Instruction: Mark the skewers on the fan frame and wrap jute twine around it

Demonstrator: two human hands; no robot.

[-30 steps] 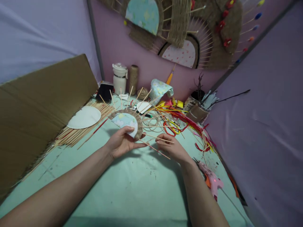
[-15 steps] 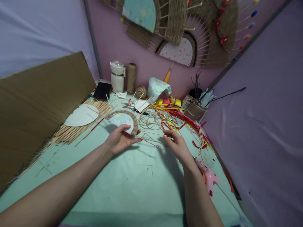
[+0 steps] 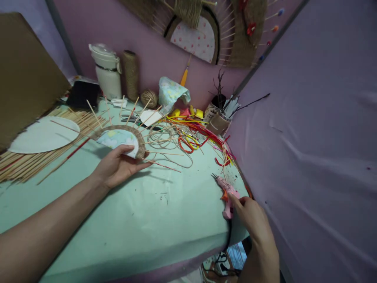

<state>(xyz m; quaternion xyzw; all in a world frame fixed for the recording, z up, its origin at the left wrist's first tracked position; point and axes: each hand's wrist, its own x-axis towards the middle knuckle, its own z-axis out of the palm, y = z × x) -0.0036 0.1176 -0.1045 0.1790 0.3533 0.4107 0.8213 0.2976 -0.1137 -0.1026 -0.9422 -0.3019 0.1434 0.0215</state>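
Note:
My left hand [image 3: 120,169] grips a half-round craft piece [image 3: 118,137], its thumb pressed on the patterned pale-blue face. A band of brown twine rims the piece, and thin wooden sticks fan outward from it; the lowest stick is partly red. At the right side of the table my right hand [image 3: 250,216] has its fingers closed at the body of a pink hot glue gun [image 3: 226,188] with an orange trigger. The gun's metal nozzle points up and left, and a black cord hangs from its grip. My right fingertips are partly hidden.
Wooden sticks [image 3: 17,169] lie under a white oval [image 3: 47,135] at left, beside upright cardboard [image 3: 26,74]. Behind stand a white jar [image 3: 107,76], a twine spool [image 3: 130,74] and a twine ball [image 3: 149,98]. Scissors [image 3: 187,145] and loose twine [image 3: 161,135] lie mid-table. Cables hang below the right edge.
My right hand has left the craft piece's right-hand sticks and moved right and down to the glue gun. My left hand still holds the piece. The view has shifted right.

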